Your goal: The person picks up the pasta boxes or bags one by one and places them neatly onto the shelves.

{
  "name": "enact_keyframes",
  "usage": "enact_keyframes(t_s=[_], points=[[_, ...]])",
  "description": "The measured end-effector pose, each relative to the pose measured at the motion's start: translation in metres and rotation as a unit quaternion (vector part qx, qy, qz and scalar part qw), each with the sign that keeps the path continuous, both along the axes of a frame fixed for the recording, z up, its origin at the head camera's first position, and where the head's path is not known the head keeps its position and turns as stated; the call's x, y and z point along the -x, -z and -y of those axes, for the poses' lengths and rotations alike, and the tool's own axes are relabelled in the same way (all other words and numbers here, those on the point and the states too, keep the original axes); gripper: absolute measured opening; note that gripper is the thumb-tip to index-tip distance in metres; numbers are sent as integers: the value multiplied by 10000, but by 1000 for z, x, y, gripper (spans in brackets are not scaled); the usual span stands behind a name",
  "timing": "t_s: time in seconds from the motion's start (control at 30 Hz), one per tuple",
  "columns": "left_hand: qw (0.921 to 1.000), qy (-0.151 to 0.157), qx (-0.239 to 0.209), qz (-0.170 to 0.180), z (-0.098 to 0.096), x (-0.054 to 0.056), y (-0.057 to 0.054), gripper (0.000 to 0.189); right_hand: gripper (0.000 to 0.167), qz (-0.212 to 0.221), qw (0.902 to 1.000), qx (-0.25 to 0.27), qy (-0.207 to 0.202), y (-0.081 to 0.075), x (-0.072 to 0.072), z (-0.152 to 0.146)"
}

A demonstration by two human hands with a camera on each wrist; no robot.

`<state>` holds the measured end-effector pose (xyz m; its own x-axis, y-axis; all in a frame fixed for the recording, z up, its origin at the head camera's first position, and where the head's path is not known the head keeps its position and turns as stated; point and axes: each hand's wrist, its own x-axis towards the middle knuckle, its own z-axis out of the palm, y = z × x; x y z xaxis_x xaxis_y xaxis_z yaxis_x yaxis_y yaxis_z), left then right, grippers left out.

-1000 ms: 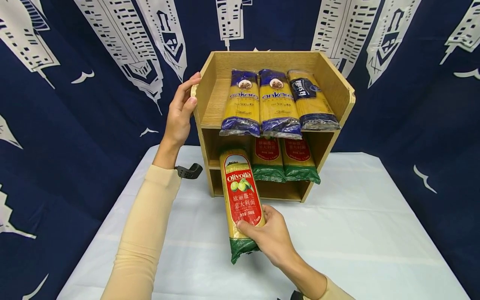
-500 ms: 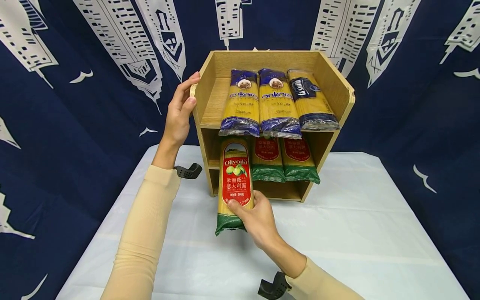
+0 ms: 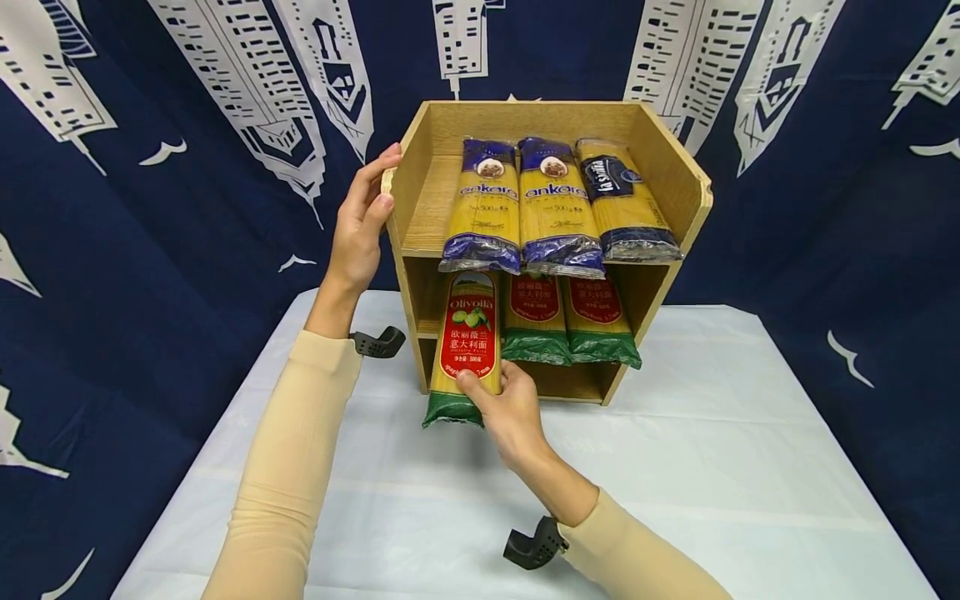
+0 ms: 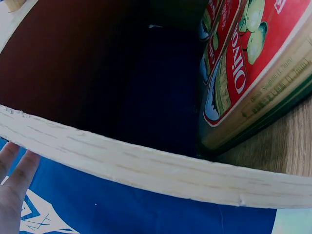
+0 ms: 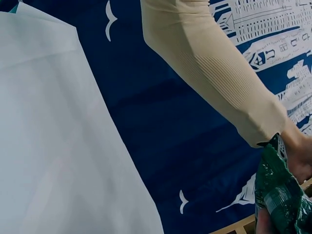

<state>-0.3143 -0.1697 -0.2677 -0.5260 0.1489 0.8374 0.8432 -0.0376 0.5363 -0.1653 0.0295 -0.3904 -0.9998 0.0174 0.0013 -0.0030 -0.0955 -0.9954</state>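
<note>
My right hand (image 3: pixel 513 412) grips the lower end of an Olivoilà spaghetti pack (image 3: pixel 468 333), thumb on the front. The pack has a red label and green ends; its upper part is inside the left of the wooden shelf's middle level, and its bottom juts out in front. The pack's crinkled green end (image 5: pixel 280 195) shows in the right wrist view. With its fingers fairly straight, my left hand (image 3: pixel 360 225) rests against the upper left side panel of the shelf (image 3: pixel 408 179). In the left wrist view, left fingers (image 4: pixel 22 175) lie outside the panel's pale edge.
Two more green-ended spaghetti packs (image 3: pixel 535 321) lie beside it on the same level. Two Ankara packs (image 3: pixel 483 204) and a dark-labelled pasta pack (image 3: pixel 622 200) lie on the top level. The shelf stands on a white-covered table (image 3: pixel 712 433) before a navy patterned cloth (image 3: pixel 810 225).
The right hand has moved up and forward with the spaghetti pack, sliding it deeper into the middle level and straightening it. My left hand has stayed at the side panel.
</note>
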Motion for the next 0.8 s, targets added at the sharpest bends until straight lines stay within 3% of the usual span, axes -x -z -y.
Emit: enact_keyframes(t_s=[0.2, 0.37, 0.6, 0.8], points=[[10000, -2, -38, -39, 0, 1, 0, 50, 63, -225, 9991, 0, -354, 2, -13, -7], [10000, -8, -26, -53, 0, 1, 1, 50, 83, -513, 9957, 374, -678, 6, -28, -12], [10000, -30, -49, -60, 1, 1, 1, 50, 70, -1144, 9860, 362, -1160, 11, -38, -17], [10000, -14, -3, -48, 0, 1, 1, 51, 69, -1140, 9810, 429, -1513, 15, -32, -19]])
